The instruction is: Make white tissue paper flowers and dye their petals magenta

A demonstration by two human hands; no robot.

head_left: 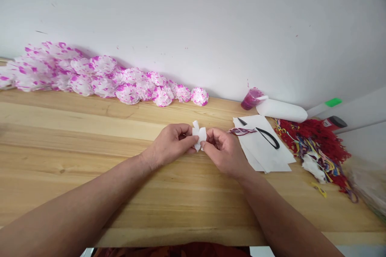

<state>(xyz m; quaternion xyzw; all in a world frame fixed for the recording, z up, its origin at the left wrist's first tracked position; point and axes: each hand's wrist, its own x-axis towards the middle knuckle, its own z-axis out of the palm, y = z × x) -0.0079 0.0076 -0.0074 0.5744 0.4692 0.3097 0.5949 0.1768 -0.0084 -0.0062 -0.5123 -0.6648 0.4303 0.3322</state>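
A small piece of folded white tissue paper [199, 135] is held between both hands above the middle of the wooden table. My left hand [176, 142] pinches its left side between thumb and fingers. From the other side, my right hand [224, 150] grips the right edge, thumb on top. The paper's folded ends fan out upward and downward. To the right of my right hand lie white paper sheets [256, 144], with black-handled scissors [268, 137] and a strand of purple and white yarn [243, 131] on them.
White-and-magenta tissue pompoms [102, 76] line the wall on the left. A cup of magenta liquid [251, 99] stands by a white paper roll [282, 109] at the back right. Red yarn [324, 136], mixed yarn scraps [313, 158] and a black-capped container [334, 123] crowd the right side.
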